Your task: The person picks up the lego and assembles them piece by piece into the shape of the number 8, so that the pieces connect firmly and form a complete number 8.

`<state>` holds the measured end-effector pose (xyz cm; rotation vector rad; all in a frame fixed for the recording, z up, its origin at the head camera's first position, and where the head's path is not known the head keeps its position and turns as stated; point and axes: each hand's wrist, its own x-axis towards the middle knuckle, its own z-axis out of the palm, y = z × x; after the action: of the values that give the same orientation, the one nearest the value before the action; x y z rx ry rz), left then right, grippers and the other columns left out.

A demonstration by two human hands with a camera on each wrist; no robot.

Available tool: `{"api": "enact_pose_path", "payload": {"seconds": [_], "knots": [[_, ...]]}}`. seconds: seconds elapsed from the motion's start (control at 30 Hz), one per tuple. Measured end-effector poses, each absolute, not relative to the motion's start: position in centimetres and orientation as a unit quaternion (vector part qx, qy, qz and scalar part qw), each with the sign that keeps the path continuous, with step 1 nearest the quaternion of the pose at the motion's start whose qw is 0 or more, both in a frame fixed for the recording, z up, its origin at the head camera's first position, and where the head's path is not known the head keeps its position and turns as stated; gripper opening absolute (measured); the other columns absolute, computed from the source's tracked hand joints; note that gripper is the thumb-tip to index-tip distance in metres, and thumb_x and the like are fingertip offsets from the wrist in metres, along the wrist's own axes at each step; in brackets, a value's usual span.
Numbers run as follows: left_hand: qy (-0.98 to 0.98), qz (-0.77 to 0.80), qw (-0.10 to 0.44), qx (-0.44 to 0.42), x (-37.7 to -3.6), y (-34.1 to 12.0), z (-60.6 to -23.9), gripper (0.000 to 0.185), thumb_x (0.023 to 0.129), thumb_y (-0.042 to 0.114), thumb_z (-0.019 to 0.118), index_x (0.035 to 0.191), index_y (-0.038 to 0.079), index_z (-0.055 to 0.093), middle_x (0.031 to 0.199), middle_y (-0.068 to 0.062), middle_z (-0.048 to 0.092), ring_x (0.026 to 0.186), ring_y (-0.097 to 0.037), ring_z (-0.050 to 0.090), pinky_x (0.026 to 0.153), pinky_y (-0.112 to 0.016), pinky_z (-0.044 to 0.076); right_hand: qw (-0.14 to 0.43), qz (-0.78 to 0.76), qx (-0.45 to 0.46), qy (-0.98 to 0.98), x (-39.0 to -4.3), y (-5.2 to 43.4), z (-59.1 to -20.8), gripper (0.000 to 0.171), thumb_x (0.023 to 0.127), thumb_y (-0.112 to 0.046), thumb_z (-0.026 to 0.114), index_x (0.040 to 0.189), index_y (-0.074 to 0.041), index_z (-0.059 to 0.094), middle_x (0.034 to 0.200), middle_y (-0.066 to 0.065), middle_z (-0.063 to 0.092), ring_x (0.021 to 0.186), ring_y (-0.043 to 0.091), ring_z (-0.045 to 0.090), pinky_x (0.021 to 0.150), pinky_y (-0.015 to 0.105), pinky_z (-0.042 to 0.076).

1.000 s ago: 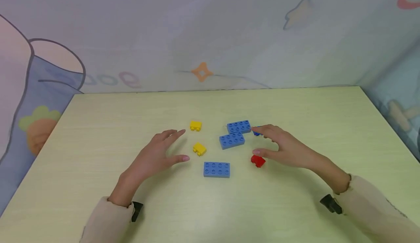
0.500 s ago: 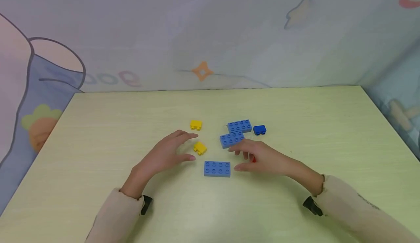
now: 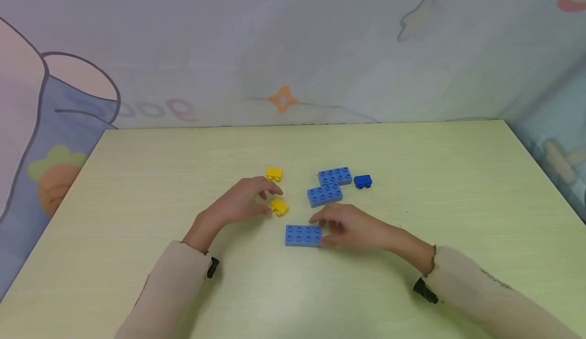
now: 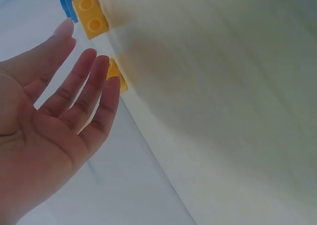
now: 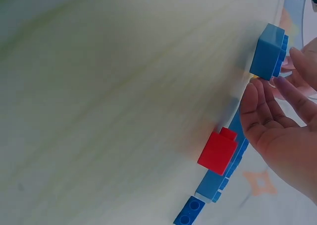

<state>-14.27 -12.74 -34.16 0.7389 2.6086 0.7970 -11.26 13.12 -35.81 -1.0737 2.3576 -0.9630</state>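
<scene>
soft, even light is falling from above, casting faint shadows under both hands on the table. the head view is staying sharp, bending slightly at its edges; both wrist views are blurring and smearing.

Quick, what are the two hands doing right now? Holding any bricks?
Left hand: open, fingers relaxed beside a yellow brick, holding nothing.
Right hand: fingers at the end of the blue brick; grip cannot be told.

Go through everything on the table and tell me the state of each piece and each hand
Left hand: fingers relaxed, at the near yellow brick.
Right hand: fingers touching the near blue plate, which lies flat.
Far yellow brick: loose, untouched.
Two far blue plates: flat, side by side.
Dark blue brick: loose.
Red brick: beside right palm.
</scene>
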Motion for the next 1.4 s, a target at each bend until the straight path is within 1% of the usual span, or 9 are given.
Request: {"api": "enact_pose_path", "payload": {"seconds": [0.3, 0.47, 0.6, 0.8, 0.9, 1.1, 1.17, 1.27, 1.4], "knots": [[0.906, 0.298, 0.185, 0.236, -15.0, -12.4, -34.4, 0.027, 0.079, -0.001, 0.068, 0.105, 0.005, 0.064, 0.101, -0.004, 0.062, 0.091, -0.022, 0.055, 0.081, -0.033, 0.045, 0.181, -0.332, -0.389, 0.840, -11.2, 13.0, -36.0, 0.031, 0.082, -0.010, 0.068, 0.112, -0.003, 0.061, 0.093, -0.002, 0.056, 0.075, 0.015, 0.047, 0.063, 0.021, 0.040], [0.912, 0.281, 0.198, 0.222, -14.9, -12.3, -34.4, 0.018, 0.078, 0.003, 0.070, 0.095, 0.007, 0.065, 0.089, 0.000, 0.062, 0.085, -0.019, 0.054, 0.079, -0.032, 0.045, 0.187, -0.329, -0.382, 0.843, -11.2, 12.9, -35.9, 0.031, 0.082, -0.012, 0.068, 0.111, -0.004, 0.062, 0.091, -0.003, 0.055, 0.075, 0.015, 0.047, 0.063, 0.021, 0.039], [0.916, 0.275, 0.201, 0.213, -14.6, -12.4, -34.6, 0.013, 0.078, 0.008, 0.072, 0.087, 0.008, 0.064, 0.080, 0.001, 0.059, 0.078, -0.017, 0.051, 0.073, -0.029, 0.044, 0.185, -0.330, -0.381, 0.844, -11.1, 12.9, -36.0, 0.031, 0.082, -0.013, 0.069, 0.111, -0.005, 0.062, 0.090, -0.003, 0.054, 0.075, 0.015, 0.047, 0.063, 0.021, 0.039], [0.905, 0.293, 0.214, 0.224, -13.6, -12.7, -34.6, 0.009, 0.079, 0.011, 0.072, 0.081, 0.008, 0.063, 0.075, 0.003, 0.059, 0.072, -0.014, 0.052, 0.070, -0.027, 0.044, 0.180, -0.328, -0.386, 0.843, -11.1, 13.0, -36.1, 0.031, 0.082, -0.013, 0.069, 0.111, -0.005, 0.062, 0.090, -0.003, 0.054, 0.074, 0.014, 0.047, 0.063, 0.021, 0.040], [0.900, 0.302, 0.214, 0.230, -13.4, -12.7, -34.6, 0.012, 0.078, 0.011, 0.072, 0.084, 0.008, 0.063, 0.077, 0.002, 0.060, 0.074, -0.015, 0.053, 0.071, -0.027, 0.045, 0.179, -0.327, -0.386, 0.844, -11.1, 13.1, -36.1, 0.031, 0.082, -0.013, 0.069, 0.111, -0.005, 0.062, 0.090, -0.003, 0.054, 0.074, 0.014, 0.047, 0.064, 0.021, 0.040], [0.892, 0.304, 0.205, 0.264, -13.7, -12.4, -34.7, 0.034, 0.076, 0.005, 0.073, 0.109, 0.007, 0.062, 0.094, -0.004, 0.060, 0.081, -0.017, 0.054, 0.075, -0.028, 0.045, 0.182, -0.326, -0.384, 0.845, -11.2, 13.2, -36.1, 0.030, 0.082, -0.014, 0.068, 0.111, -0.005, 0.062, 0.090, -0.003, 0.055, 0.074, 0.013, 0.047, 0.064, 0.022, 0.040], [0.890, 0.296, 0.210, 0.277, -13.8, -12.2, -34.8, 0.039, 0.077, 0.003, 0.072, 0.114, 0.008, 0.061, 0.097, -0.004, 0.060, 0.082, -0.017, 0.054, 0.076, -0.028, 0.045, 0.183, -0.326, -0.383, 0.845, -11.2, 13.2, -36.1, 0.030, 0.083, -0.014, 0.068, 0.111, -0.005, 0.062, 0.090, -0.003, 0.055, 0.074, 0.013, 0.047, 0.064, 0.022, 0.040], [0.888, 0.283, 0.220, 0.289, -13.9, -11.8, -34.9, 0.041, 0.077, 0.000, 0.071, 0.115, 0.010, 0.062, 0.097, -0.003, 0.060, 0.083, -0.017, 0.054, 0.076, -0.027, 0.045, 0.185, -0.327, -0.381, 0.845, -11.2, 13.2, -36.2, 0.031, 0.083, -0.015, 0.068, 0.111, -0.006, 0.062, 0.091, -0.004, 0.055, 0.074, 0.013, 0.047, 0.064, 0.022, 0.040], [0.889, 0.270, 0.225, 0.294, -13.9, -11.4, -34.8, 0.036, 0.076, 0.000, 0.071, 0.111, 0.010, 0.065, 0.095, 0.000, 0.059, 0.082, -0.017, 0.052, 0.075, -0.026, 0.044, 0.188, -0.330, -0.379, 0.844, -11.3, 13.2, -36.2, 0.031, 0.083, -0.014, 0.068, 0.111, -0.007, 0.062, 0.091, -0.004, 0.055, 0.075, 0.013, 0.047, 0.065, 0.022, 0.040]]}}
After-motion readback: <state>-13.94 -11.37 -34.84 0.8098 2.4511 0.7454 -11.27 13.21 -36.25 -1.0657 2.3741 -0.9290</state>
